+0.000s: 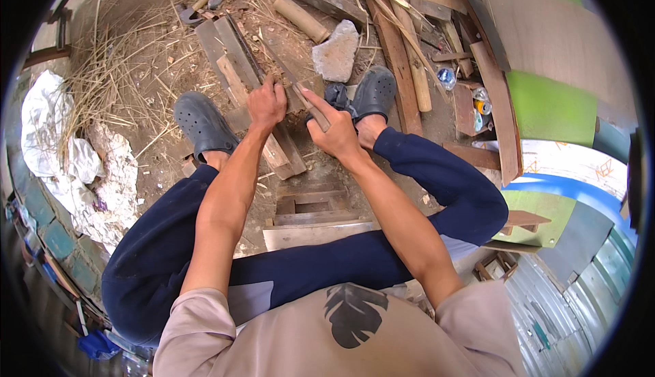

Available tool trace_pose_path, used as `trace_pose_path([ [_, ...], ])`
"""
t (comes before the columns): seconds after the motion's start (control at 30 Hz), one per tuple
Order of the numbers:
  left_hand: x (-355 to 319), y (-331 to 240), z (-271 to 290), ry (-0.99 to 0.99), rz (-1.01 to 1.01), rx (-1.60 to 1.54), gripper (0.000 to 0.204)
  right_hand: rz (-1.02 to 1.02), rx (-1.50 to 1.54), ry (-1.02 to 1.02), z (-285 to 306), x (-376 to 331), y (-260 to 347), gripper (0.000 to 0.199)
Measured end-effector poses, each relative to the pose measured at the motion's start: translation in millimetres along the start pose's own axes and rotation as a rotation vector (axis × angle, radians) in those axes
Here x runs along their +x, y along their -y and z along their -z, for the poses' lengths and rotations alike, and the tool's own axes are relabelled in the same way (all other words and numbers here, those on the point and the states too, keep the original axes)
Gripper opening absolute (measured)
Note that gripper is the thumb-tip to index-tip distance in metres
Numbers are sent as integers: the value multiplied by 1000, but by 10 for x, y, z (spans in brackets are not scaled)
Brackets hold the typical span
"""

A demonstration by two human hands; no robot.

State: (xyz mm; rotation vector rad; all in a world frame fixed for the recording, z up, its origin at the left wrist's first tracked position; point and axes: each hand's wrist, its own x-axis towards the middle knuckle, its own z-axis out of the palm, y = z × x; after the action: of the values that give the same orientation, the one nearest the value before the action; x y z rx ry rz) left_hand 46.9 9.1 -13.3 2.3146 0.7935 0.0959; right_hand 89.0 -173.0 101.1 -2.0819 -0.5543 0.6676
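Note:
My right hand is wrapped round the brown handle of a long-bladed knife, index finger stretched along it. The narrow blade slants away to the far left, close beside my left hand. My left hand is closed over the wooden boards, near a thin dark strip along their edge; its fingers hide what they grip. Those boards lie lengthwise between my feet, with a paler piece of wood on their left side. Their near end rests low on the dirt, in front of a small wooden frame.
Grey clogs are on my feet. A stone block, a bamboo length and a hammer-like tool lie beyond. Long timbers stack at right, by a box holding cans. Straw and white sacking cover the left.

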Motion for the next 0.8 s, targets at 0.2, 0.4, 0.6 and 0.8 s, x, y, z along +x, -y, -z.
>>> trace_pose_path([
  [0.2,-12,56,69,-10,5,41,24,46,-46,-33,595,-1147,441,69],
  [0.4,-37,-64,31,14,-25,-10,25,33,-71,3,279,-541,-6,67],
  [0.6,-39,35,70,-5,-21,-24,27,-120,-122,101,459,-741,375,68],
  [0.8,13,7,123,14,-9,-14,27,20,-114,37,860,-1280,540,66],
])
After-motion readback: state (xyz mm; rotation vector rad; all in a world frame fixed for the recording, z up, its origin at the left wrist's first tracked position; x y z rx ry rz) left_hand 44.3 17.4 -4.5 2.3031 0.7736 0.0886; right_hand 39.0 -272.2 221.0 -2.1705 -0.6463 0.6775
